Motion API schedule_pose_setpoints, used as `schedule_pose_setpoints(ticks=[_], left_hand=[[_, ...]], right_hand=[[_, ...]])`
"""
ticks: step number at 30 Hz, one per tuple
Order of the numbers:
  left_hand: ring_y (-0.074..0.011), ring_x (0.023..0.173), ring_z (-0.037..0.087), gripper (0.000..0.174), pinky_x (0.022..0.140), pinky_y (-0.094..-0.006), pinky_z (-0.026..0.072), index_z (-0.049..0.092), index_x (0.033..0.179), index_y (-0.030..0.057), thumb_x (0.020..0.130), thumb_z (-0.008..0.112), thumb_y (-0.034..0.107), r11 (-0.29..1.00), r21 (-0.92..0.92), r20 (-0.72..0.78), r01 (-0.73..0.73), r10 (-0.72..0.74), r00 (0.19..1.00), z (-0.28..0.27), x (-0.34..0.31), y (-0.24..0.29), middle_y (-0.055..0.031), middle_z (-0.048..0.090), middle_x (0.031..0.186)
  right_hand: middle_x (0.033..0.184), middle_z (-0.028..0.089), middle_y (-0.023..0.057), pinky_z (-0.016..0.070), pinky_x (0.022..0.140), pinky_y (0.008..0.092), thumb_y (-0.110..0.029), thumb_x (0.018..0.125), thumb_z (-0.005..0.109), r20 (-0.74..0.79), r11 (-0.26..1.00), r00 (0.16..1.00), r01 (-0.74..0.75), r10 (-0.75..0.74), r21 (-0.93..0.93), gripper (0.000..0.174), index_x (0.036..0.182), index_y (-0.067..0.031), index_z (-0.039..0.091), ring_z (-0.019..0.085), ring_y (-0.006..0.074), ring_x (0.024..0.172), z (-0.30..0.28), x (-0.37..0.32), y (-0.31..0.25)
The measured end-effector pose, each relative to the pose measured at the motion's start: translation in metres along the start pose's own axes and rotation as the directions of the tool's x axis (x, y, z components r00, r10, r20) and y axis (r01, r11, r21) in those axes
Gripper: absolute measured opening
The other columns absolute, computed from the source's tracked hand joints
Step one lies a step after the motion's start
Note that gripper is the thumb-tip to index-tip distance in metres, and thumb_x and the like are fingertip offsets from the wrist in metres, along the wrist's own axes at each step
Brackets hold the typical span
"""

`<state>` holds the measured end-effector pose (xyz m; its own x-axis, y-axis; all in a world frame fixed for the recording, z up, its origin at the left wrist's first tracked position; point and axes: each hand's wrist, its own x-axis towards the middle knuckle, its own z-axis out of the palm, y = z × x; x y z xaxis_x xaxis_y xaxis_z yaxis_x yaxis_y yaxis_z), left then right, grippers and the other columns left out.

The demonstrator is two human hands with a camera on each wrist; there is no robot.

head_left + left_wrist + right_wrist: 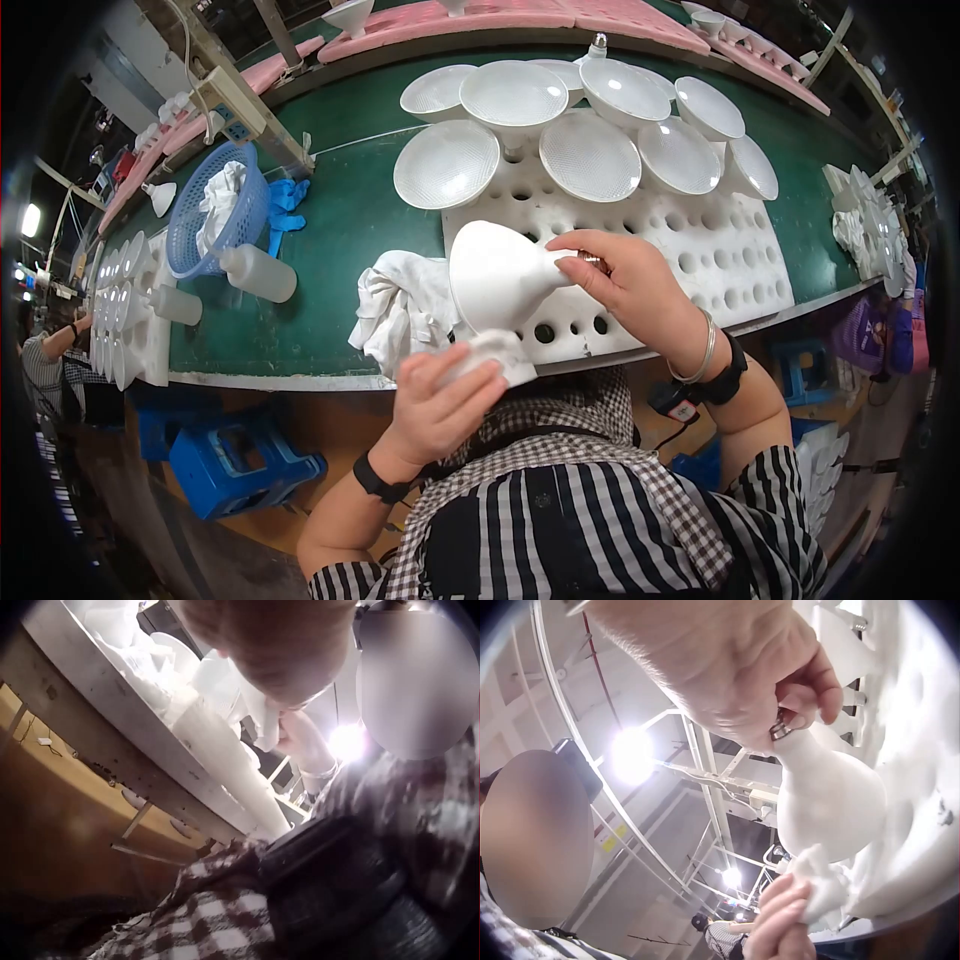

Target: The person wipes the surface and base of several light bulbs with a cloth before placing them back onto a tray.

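A white reflector light bulb (500, 272) lies tilted on its side in the air over the bench, its wide face turned left. My right hand (640, 292) pinches it at the neck by the metal screw base (780, 727). In my left hand (435, 405) is a folded white cloth (508, 352), gripped between fingers and thumb. That cloth is right at the lower rim of the bulb in the head view; in the right wrist view it overlaps the bulb's wide end. Another crumpled white cloth (405, 305) lies on the bench left of the bulb.
Behind the hands, a white foam board (730, 265) with holes bears several upright bulbs (590, 155). On the green bench (335, 190) stand a blue basket (185, 225) and a white bottle (262, 275). Pink foam racks (450, 30) run along the back. A blue stool (235, 460) stands below.
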<state>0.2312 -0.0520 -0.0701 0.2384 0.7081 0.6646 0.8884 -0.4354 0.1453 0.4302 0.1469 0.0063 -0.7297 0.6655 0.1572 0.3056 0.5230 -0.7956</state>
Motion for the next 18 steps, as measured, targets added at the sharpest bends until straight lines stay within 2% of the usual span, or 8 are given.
schedule_pose_setpoints(ticks=[1, 3, 5, 7, 9, 12, 16, 18], left_hand=[[-0.0281, 0.122, 0.057, 0.033, 0.091, -0.0404, 0.0429, 0.074, 0.111, 0.0123, 0.078, 0.073, 0.011, 1.000, 0.000, -0.002, 0.001, -0.001, 1.000, 0.000, 0.003, -0.001, -0.0007, 0.069, 0.125], [-0.0294, 0.121, 0.058, 0.034, 0.091, -0.0413, 0.0434, 0.074, 0.111, 0.0110, 0.078, 0.073, 0.010, 0.969, 0.074, -0.193, 0.234, -0.217, 0.957, -0.004, 0.018, -0.005, -0.0024, 0.069, 0.125], [-0.0311, 0.120, 0.058, 0.035, 0.091, -0.0419, 0.0431, 0.073, 0.113, 0.0096, 0.078, 0.073, 0.009, 0.958, 0.060, -0.230, 0.279, -0.259, 0.938, -0.005, 0.044, -0.006, -0.0031, 0.069, 0.125], [-0.0316, 0.119, 0.059, 0.032, 0.090, -0.0427, 0.0431, 0.073, 0.113, 0.0105, 0.081, 0.072, 0.010, 0.955, 0.231, -0.051, 0.184, -0.177, 0.983, -0.006, 0.063, -0.008, -0.0024, 0.069, 0.123], [-0.0313, 0.116, 0.059, 0.029, 0.088, -0.0432, 0.0435, 0.074, 0.112, 0.0114, 0.083, 0.071, 0.009, 0.951, 0.228, -0.041, 0.209, -0.205, 0.978, -0.004, 0.068, -0.030, -0.0030, 0.070, 0.121], [-0.0318, 0.109, 0.060, 0.028, 0.089, -0.0412, 0.0451, 0.074, 0.113, 0.0093, 0.086, 0.068, 0.007, 0.876, 0.201, -0.149, 0.439, -0.415, 0.898, -0.001, 0.062, -0.067, -0.0056, 0.071, 0.118], [-0.0315, 0.110, 0.060, 0.028, 0.089, -0.0402, 0.0449, 0.073, 0.113, 0.0058, 0.086, 0.066, 0.006, 0.891, 0.134, -0.321, 0.433, -0.374, 0.870, -0.004, 0.065, -0.056, -0.0042, 0.070, 0.120], [-0.0314, 0.112, 0.060, 0.028, 0.091, -0.0395, 0.0449, 0.073, 0.114, 0.0063, 0.086, 0.066, 0.005, 0.912, 0.208, -0.166, 0.354, -0.324, 0.932, -0.005, 0.081, -0.017, -0.0039, 0.070, 0.119]], right_hand=[[0.085, 0.071, 0.0125, 0.0504, 0.066, 0.0325, -0.023, 0.097, 0.065, 0.016, 1.000, 0.999, -0.029, 0.029, -0.005, 0.026, 0.114, -0.0039, 0.070, 0.064, 0.0202, 0.072, -0.001, -0.001, 0.001], [0.087, 0.070, 0.0109, 0.0498, 0.068, 0.0298, -0.020, 0.097, 0.065, 0.029, 0.999, 0.998, -0.050, 0.050, -0.010, 0.025, 0.116, -0.0029, 0.069, 0.062, 0.0152, 0.073, -0.002, -0.001, -0.002], [0.086, 0.070, 0.0120, 0.0499, 0.068, 0.0312, -0.020, 0.097, 0.065, 0.021, 0.998, 0.999, -0.025, 0.026, -0.060, 0.026, 0.116, -0.0032, 0.070, 0.063, 0.0181, 0.071, 0.001, -0.003, -0.007], [0.084, 0.070, 0.0127, 0.0497, 0.066, 0.0320, -0.020, 0.096, 0.066, 0.010, 0.994, 1.000, 0.014, -0.013, -0.106, 0.026, 0.116, -0.0036, 0.070, 0.063, 0.0198, 0.070, 0.003, -0.005, -0.005], [0.083, 0.070, 0.0133, 0.0496, 0.065, 0.0328, -0.020, 0.096, 0.066, 0.009, 0.987, 0.999, 0.047, -0.046, -0.156, 0.026, 0.116, -0.0040, 0.071, 0.064, 0.0216, 0.069, 0.006, -0.008, -0.004], [0.074, 0.067, 0.0140, 0.0500, 0.061, 0.0391, -0.025, 0.095, 0.066, -0.077, 0.963, 0.985, 0.131, -0.153, -0.235, 0.026, 0.112, -0.0061, 0.071, 0.066, 0.0299, 0.067, 0.009, -0.009, -0.007], [0.072, 0.067, 0.0127, 0.0500, 0.060, 0.0398, -0.024, 0.094, 0.066, -0.094, 0.966, 0.986, 0.117, -0.141, -0.230, 0.026, 0.112, -0.0061, 0.071, 0.065, 0.0301, 0.065, 0.015, -0.013, -0.009], [0.072, 0.067, 0.0118, 0.0499, 0.059, 0.0400, -0.025, 0.094, 0.067, -0.082, 0.960, 0.983, 0.141, -0.165, -0.244, 0.026, 0.112, -0.0064, 0.071, 0.065, 0.0298, 0.064, 0.017, -0.015, -0.012]])
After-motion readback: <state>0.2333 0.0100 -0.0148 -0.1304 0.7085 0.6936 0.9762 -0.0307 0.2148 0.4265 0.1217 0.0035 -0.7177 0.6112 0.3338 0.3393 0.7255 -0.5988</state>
